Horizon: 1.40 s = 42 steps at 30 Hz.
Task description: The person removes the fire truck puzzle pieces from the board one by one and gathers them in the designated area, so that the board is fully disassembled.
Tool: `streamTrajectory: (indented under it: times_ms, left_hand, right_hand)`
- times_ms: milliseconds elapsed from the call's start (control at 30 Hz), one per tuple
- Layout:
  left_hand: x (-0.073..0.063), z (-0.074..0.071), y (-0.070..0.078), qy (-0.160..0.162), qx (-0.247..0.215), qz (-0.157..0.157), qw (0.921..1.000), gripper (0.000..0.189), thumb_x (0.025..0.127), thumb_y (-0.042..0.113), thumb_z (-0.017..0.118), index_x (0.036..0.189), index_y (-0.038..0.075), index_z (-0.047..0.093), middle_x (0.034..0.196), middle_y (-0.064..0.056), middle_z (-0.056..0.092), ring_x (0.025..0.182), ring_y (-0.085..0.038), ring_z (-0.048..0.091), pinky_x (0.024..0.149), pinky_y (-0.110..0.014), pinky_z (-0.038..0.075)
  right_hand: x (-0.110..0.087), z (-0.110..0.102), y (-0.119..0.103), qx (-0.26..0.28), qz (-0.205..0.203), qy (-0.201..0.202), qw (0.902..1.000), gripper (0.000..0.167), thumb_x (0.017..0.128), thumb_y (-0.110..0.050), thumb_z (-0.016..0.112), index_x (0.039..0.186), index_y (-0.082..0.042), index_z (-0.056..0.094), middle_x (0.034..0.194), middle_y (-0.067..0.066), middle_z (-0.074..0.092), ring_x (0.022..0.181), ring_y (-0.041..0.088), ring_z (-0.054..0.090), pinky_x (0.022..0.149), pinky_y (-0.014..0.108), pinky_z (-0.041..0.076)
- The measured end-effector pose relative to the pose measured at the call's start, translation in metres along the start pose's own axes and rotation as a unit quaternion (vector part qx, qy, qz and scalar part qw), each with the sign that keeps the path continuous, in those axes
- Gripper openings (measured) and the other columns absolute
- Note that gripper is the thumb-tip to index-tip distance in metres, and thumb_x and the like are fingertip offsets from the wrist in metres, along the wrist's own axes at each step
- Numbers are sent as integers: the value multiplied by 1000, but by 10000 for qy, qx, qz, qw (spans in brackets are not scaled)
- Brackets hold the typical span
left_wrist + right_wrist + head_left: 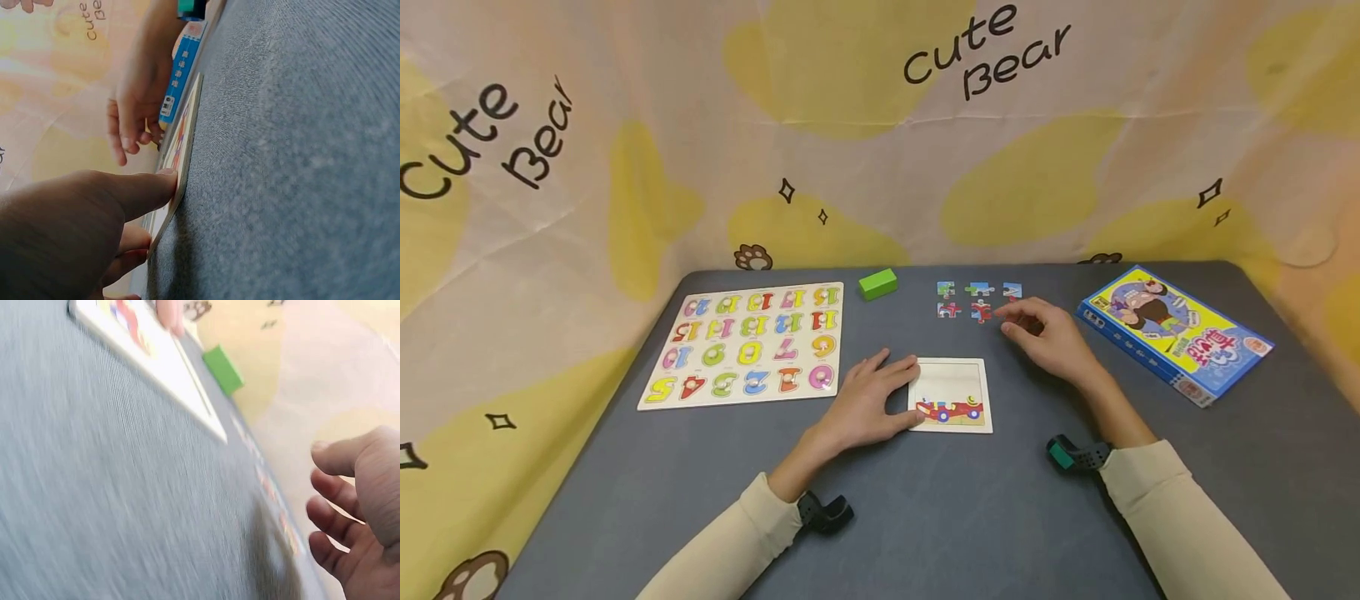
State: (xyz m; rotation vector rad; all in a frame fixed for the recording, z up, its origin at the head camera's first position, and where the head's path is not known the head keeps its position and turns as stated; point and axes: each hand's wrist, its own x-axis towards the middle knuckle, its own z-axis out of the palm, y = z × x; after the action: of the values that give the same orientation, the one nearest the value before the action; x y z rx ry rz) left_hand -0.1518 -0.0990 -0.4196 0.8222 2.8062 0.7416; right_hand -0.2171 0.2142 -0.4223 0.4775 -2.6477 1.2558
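While the puzzle tray [951,377] is lying just right of the left hand [867,407] and loose pieces [981,312] are sitting just left of the right hand [1048,340], a green block [877,284], number board [737,369] and blue box [1180,333] are lying around them. I am touching the tray's edge with spread left fingers and hovering the right hand, fingers parted, holding nothing.

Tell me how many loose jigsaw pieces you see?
5 visible, in two rows: back-left piece, back-middle piece, back-right piece; front-left piece, front-middle piece. The right hand may hide more.
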Motion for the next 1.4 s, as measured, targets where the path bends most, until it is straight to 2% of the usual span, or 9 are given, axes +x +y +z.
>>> streamTrajectory:
  times_ms: [200, 367, 533, 633, 833, 1400]
  left_hand:
    - [1, -1, 1, 58, -11, -2, 10000, 69, 91, 40, 74, 151, 12, 52, 160, -2, 45, 156, -39, 25, 123, -63, 17]
    - [1, 0, 1, -37, 38, -62, 10000, 70, 91, 42, 73, 151, 13, 51, 161, -1, 44, 156, -38, 25, 123, -63, 17]
    - [1, -2, 1, 20, 56, -48, 10000, 68, 91, 41, 73, 150, 14, 53, 160, -1, 46, 155, -39, 26, 122, -64, 19]
    - [1, -3, 1, 29, 58, -28, 10000, 67, 91, 40, 74, 149, 13, 54, 160, -1, 46, 155, -39, 27, 122, -65, 19]
    - [1, -2, 1, -2, 48, -10, 10000, 67, 91, 41, 73, 149, 13, 54, 160, -1, 46, 155, -39, 27, 122, -65, 19]
    - [1, 0, -1, -20, 73, -8, 10000, 69, 92, 42, 72, 151, 13, 52, 161, 0, 45, 155, -38, 26, 122, -64, 18]
  right_hand:
    - [-3, 7, -24, 286, -534, -690, 9958, 20, 95, -8, 70, 114, -3, 74, 95, 7, 68, 78, 15, 54, 69, 25, 46]
    - [-7, 15, -40, 556, -853, -1520, 9831, 19, 95, -7, 70, 113, -3, 74, 96, 5, 69, 78, 14, 56, 69, 26, 49]
    - [-11, 27, -51, 352, -1166, -2152, 9690, 20, 93, -10, 73, 113, -9, 76, 98, 0, 68, 83, 17, 55, 74, 30, 48]
    - [-14, 36, -56, 52, -1250, -2408, 9625, 23, 91, -14, 75, 113, -14, 77, 98, -2, 67, 88, 18, 51, 79, 34, 42]
    - [-21, 48, -59, -343, -1313, -2506, 9585, 29, 86, -16, 78, 115, -19, 77, 97, -2, 64, 89, 15, 45, 79, 35, 27]
    - [-26, 49, -70, -563, -1255, -2480, 9589, 32, 85, -9, 74, 115, -16, 78, 98, 1, 65, 87, 14, 43, 76, 34, 26]
